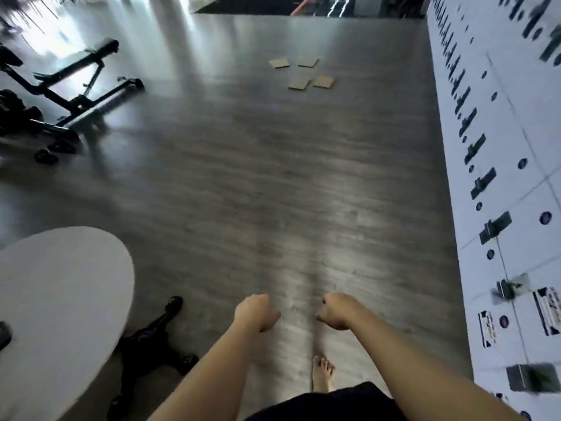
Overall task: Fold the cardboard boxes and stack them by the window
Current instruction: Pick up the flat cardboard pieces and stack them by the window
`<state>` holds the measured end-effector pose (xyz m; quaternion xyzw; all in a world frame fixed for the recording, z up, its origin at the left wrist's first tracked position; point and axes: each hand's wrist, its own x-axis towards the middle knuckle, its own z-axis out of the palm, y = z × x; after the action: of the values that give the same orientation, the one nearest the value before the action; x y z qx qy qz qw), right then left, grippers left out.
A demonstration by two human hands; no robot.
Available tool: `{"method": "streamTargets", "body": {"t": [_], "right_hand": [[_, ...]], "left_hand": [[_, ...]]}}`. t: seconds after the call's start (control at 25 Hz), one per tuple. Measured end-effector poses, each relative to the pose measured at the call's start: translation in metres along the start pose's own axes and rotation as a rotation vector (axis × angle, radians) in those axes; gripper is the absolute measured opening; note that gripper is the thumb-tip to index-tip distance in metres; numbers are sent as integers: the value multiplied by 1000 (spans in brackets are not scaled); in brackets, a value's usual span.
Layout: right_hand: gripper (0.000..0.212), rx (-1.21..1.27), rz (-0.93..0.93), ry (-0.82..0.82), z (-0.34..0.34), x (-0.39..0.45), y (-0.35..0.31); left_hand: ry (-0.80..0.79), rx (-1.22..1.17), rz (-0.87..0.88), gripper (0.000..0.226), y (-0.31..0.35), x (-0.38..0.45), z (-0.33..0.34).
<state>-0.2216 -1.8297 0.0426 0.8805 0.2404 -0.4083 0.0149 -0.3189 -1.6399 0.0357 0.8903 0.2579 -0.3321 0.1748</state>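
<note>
Both arms stick out fwd, bare, roughly parallel, hands low in the shot and near each other but not touching. Left hand [256,312] has fingers curled loosely under, thumb poking toward the middle, nothing in it. Right hand [335,311] is about the same, knuckles up, fingers drooping in a loose curl, also holding nothing. One bare foot [323,373] shows below the right hand on the floor, w/ dark clothing at the bottom edge.

The cardboard pieces [304,72] are way ahead on the floor, well apart from the hands: four flat tan squares-ish, lying in a loose 2x2 cluster, not touching each other afaict. All look flat, not folded up into boxes. Too far and blurry to see flaps or creases.

Floor [243,177] is grey wood-grain planks, kinda glossy, w/ bright light streaks reflected near the top left. Left side has a round white tabletop [60,314] on a black star-shaped base w/ casters, and further back a black weight bench [76,74] on a metal frame. Right side is a white paneled wall [501,147] w/ dark handles and little round locks, prob lockers. Whole frame is motion-blurred.
</note>
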Motion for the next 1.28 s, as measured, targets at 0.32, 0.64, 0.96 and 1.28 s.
{"method": "streamTargets", "body": {"t": [0.32,0.64,0.96,1.28], "right_hand": [[59,-51,-34,14,-196,155,26],[61,-29,-14,4,-362,309,-10],[52,71,49,33,-508,453,17],[36,69,102,-26,-691,623,105]], "left_hand": [[52,-183,-59,46,59,142,-143],[16,-46,-4,46,69,332,-305],[18,-25,91,46,158,517,-476],[49,-44,22,43,251,673,-621]]}}
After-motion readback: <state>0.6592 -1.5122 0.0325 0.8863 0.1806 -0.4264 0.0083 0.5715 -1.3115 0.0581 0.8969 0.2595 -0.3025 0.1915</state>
